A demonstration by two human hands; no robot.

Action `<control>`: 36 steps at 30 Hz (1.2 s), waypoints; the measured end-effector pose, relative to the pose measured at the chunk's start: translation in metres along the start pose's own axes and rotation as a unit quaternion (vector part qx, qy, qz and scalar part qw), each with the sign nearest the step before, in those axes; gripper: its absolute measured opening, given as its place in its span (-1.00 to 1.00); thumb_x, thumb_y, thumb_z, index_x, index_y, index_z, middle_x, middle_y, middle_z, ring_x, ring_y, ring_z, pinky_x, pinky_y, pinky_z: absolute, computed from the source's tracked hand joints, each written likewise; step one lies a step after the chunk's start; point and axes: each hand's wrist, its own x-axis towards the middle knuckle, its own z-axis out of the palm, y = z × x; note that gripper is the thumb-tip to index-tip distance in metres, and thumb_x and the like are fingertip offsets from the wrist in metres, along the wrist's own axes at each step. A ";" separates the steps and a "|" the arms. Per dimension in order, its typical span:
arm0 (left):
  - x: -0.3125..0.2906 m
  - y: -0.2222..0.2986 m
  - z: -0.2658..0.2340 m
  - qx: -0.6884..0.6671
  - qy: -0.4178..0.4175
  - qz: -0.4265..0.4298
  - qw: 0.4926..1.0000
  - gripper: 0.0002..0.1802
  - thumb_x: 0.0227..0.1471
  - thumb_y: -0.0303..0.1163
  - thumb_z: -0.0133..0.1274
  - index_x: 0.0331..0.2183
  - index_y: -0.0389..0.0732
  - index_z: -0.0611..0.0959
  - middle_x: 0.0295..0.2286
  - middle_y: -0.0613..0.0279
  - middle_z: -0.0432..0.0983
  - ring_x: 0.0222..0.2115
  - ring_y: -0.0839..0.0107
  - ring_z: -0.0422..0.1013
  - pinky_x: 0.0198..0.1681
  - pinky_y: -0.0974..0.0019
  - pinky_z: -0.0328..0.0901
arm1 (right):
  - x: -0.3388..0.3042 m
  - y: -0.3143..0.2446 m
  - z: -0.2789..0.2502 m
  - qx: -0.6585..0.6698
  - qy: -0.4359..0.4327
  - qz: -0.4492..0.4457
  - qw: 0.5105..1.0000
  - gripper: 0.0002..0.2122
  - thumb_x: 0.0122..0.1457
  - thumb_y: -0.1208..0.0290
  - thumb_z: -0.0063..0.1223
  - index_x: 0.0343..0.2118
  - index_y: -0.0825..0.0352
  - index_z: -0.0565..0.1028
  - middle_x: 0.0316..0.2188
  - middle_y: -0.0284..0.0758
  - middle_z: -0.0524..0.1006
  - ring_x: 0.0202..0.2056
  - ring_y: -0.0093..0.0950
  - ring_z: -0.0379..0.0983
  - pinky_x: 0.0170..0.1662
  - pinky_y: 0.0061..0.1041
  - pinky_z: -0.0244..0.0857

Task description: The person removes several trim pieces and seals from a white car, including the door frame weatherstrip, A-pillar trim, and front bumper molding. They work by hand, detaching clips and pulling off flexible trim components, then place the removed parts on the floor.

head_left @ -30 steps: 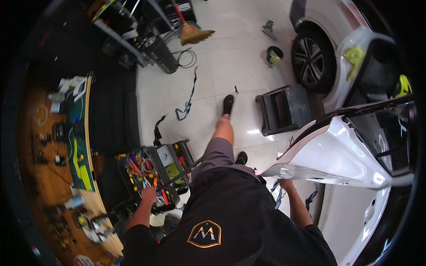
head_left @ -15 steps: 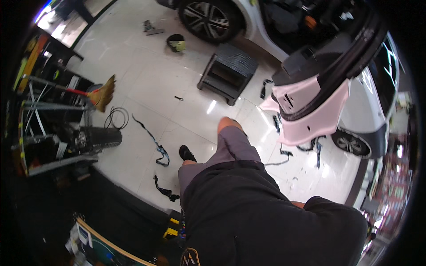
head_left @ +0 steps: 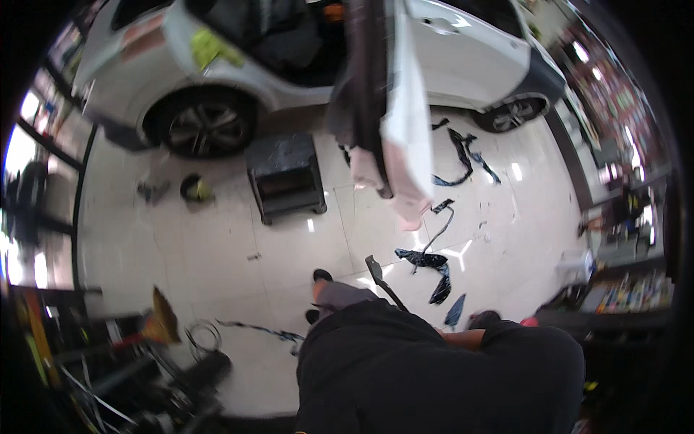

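Neither of my hands shows; my dark shirt (head_left: 441, 376) hides them. A bit of my bare right forearm (head_left: 463, 338) shows beside the shirt, bent across my front. A long narrow black strip (head_left: 382, 278) slants out from behind the shirt; whether a hand holds it is hidden. Ahead stands a white car (head_left: 463, 54) with a door swung open toward me, its edge blurred and its lower part pinkish (head_left: 412, 206). Crumpled black strips (head_left: 434, 267) lie on the floor to the right of my feet.
A black step stool (head_left: 285, 173) stands near the rear wheel (head_left: 206, 126). Left of it is a dark bucket (head_left: 194, 188) with something yellow-green. A yellow-green cloth (head_left: 217, 50) rests on the car. A broom (head_left: 160, 318) and cable loop (head_left: 202, 338) are at lower left.
My view has swung right, and the car now spans the top. The long black strip beside my shirt has come into sight. The open door now appears nearly edge-on.
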 end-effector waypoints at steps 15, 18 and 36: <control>0.187 0.220 -0.146 0.268 -0.190 0.120 0.937 -0.78 0.17 -0.36 -0.04 -0.18 -0.20 0.57 -0.33 0.15 0.53 -0.41 0.37 0.48 -0.49 0.29 0.41 | -0.086 -0.049 0.128 0.252 0.337 0.179 0.889 -0.41 -0.07 0.38 0.23 0.10 0.29 0.33 -0.05 -0.04 0.45 0.02 -0.08 0.36 0.03 0.01 0.32; 0.238 0.281 -0.171 0.290 -0.219 0.150 0.919 -0.78 0.19 -0.35 -0.05 -0.17 -0.20 0.57 -0.33 0.16 0.53 -0.43 0.39 0.48 -0.50 0.31 0.41 | -0.087 -0.066 0.164 0.274 0.440 0.249 0.818 -0.47 -0.03 0.40 0.18 0.07 0.26 0.34 -0.08 -0.10 0.45 0.04 -0.13 0.36 0.06 0.06 0.22; 0.267 0.329 -0.230 0.582 -0.279 0.390 0.656 -0.65 0.11 -0.25 0.10 -0.14 -0.29 0.63 -0.38 0.02 0.62 -0.43 0.29 0.57 -0.35 0.24 0.43 | -0.090 -0.112 0.205 0.206 0.543 0.314 0.752 -0.56 0.06 0.33 0.13 0.05 0.24 0.41 0.00 -0.11 0.38 0.15 -0.13 0.24 0.19 0.23 0.01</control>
